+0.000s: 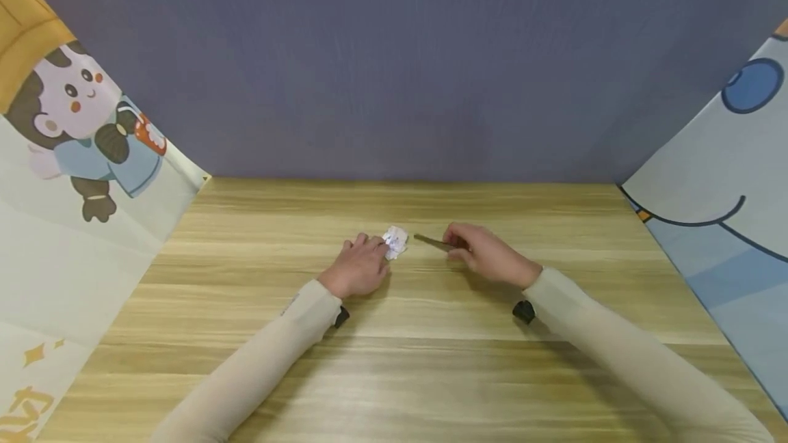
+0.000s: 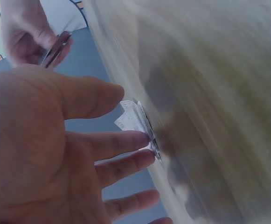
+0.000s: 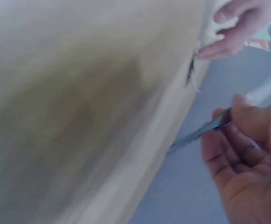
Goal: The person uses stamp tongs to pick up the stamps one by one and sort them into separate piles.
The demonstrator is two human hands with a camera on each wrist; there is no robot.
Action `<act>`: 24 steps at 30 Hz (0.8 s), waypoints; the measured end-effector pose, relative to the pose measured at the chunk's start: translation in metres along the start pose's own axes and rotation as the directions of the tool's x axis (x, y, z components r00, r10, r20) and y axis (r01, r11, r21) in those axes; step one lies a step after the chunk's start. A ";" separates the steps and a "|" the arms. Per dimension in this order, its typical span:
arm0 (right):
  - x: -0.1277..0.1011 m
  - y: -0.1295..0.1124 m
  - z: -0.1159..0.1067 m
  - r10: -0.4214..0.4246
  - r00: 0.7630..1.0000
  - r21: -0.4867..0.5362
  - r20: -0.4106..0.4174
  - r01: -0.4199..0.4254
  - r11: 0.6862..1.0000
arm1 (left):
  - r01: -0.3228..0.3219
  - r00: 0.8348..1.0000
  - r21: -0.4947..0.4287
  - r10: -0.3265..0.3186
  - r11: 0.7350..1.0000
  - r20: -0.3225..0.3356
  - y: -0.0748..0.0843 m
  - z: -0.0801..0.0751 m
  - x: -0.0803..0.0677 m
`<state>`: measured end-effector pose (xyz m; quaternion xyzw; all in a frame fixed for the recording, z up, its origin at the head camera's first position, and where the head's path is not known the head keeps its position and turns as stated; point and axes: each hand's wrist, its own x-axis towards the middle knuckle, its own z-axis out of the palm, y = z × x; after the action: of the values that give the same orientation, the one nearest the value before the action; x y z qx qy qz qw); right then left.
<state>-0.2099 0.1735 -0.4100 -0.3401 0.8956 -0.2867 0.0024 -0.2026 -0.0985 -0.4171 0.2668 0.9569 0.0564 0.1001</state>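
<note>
At centre frame, the left hand [image 1: 357,266] lies on the tabletop [image 1: 394,374], its straight fingers [image 2: 126,140] pressing a crumpled white packet [image 1: 395,241] flat, likely to steady it. Just right, the right hand [image 1: 486,251] pinches tweezers [image 1: 434,243], tips aimed at the packet, not touching. The packet's print is unreadable.
</note>
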 end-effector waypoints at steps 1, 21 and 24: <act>0.003 -0.001 -0.001 0.013 1.000 0.026 -0.019 -0.013 1.000 | 0.002 1.000 -0.002 -0.002 1.000 -0.004 0.000 0.000 0.000; 0.037 0.014 0.008 0.115 0.980 0.164 -0.165 -0.088 0.983 | -0.014 0.998 -0.094 0.020 0.995 0.059 0.008 0.001 0.003; 0.038 0.012 0.006 0.126 0.978 0.155 -0.164 -0.101 0.983 | -0.007 0.999 -0.087 0.011 0.996 0.051 0.009 0.002 0.003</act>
<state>-0.2448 0.1542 -0.4141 -0.2609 0.8870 -0.3795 -0.0343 -0.2006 -0.0888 -0.4179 0.2678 0.9495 0.0913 0.1358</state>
